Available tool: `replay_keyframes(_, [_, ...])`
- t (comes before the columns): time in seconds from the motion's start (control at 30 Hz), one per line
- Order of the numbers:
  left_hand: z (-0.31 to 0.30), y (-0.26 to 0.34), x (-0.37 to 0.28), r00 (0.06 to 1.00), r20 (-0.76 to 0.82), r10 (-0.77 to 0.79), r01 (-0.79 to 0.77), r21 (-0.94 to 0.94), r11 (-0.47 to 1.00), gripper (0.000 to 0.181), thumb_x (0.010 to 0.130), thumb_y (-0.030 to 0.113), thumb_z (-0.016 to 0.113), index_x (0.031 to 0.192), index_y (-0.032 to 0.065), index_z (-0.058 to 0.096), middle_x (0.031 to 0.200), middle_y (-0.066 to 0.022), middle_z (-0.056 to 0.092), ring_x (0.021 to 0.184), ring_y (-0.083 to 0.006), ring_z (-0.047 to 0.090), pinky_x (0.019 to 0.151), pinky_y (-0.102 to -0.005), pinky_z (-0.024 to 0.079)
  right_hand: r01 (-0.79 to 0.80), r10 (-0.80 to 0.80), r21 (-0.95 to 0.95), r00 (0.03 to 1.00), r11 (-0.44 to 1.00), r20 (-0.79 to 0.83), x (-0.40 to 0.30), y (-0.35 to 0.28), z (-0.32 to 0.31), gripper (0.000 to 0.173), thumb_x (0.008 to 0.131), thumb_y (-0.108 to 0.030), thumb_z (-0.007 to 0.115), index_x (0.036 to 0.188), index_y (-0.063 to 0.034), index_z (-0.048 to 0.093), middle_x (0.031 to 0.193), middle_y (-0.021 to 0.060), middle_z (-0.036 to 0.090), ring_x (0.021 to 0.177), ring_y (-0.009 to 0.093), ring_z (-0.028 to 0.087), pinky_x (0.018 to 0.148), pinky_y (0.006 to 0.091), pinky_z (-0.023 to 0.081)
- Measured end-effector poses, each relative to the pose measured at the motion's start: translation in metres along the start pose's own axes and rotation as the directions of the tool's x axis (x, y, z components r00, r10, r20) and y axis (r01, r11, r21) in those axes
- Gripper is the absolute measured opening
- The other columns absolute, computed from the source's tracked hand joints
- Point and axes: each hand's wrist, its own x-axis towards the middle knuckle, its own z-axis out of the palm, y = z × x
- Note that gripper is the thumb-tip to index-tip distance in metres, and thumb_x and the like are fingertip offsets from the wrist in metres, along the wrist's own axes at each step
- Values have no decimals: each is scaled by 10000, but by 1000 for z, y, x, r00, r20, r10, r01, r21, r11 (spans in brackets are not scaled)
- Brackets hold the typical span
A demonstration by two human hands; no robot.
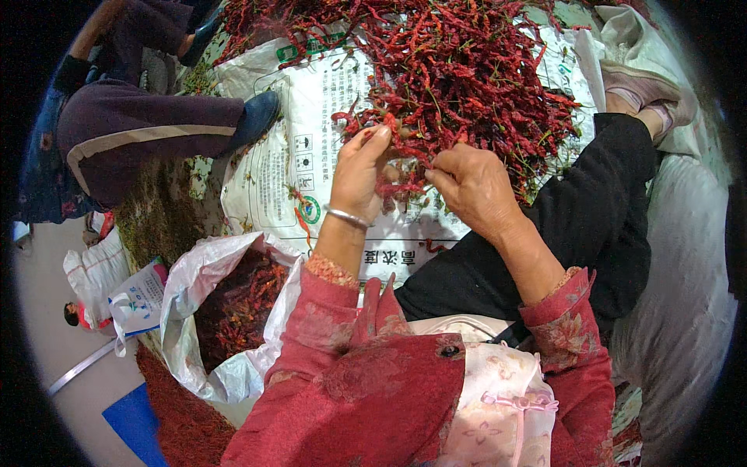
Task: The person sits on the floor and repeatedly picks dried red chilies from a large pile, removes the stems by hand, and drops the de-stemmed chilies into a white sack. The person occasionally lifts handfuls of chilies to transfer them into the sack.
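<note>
Several wrinkled dried red chili peppers (390, 124) are held in my left hand (360, 169), some showing between thumb and fingers. A silver bangle (348, 216) circles that wrist. My right hand (480, 190) is beside it, thumb and forefinger pinched together at the end of a red chili (415, 153); the exact grip is partly hidden. Just beyond both hands spreads a large heap of dried red chilies (467, 82) with greenish stems. Under the heap lies a flattened white woven sack (315, 122) bearing print.
An open white sack (178, 303) partly filled with red chilies (245, 309) stands at lower left. Another person's leg (157, 119) and dark shoe (255, 119) border the sack at left. My black-trousered leg (560, 233) bounds the right, near a pale full sack (677, 280).
</note>
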Motion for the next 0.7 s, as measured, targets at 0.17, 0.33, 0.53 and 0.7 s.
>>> replay_keyframes(0.17, [4,-11,17,995,97,23,-20,-31,999,290,936,162,517,1148,-34,540,916,-98,643,865,-204,636,665,-284,503,-63,93,-247,989,967,114,1,6,2,99,756,-131,588,732,-36,602,758,160,594,713,357,608,639,466,489])
replay_keyframes(0.33, [16,-14,8,983,181,42,-73,173,982,155,936,119,496,1012,0,559,728,-26,539,566,-103,541,574,-269,503,-106,117,84,983,991,-144,26,18,-6,156,751,-148,579,722,5,596,761,209,618,724,385,618,642,447,493])
replay_keyframes(0.53, [22,-17,-6,871,356,338,-491,660,568,115,899,97,513,927,5,576,647,-57,544,553,-136,498,537,-282,408,30,37,351,982,936,-184,30,11,-5,241,780,-210,639,775,30,646,686,181,618,623,281,618,586,368,480])
replay_keyframes(0.7, [27,0,-28,863,352,363,-506,612,608,85,868,72,564,863,-5,598,696,-49,552,613,-111,500,566,-255,397,-556,466,766,798,322,383,29,9,-11,243,784,-240,674,775,3,671,644,131,635,555,177,593,496,336,443])
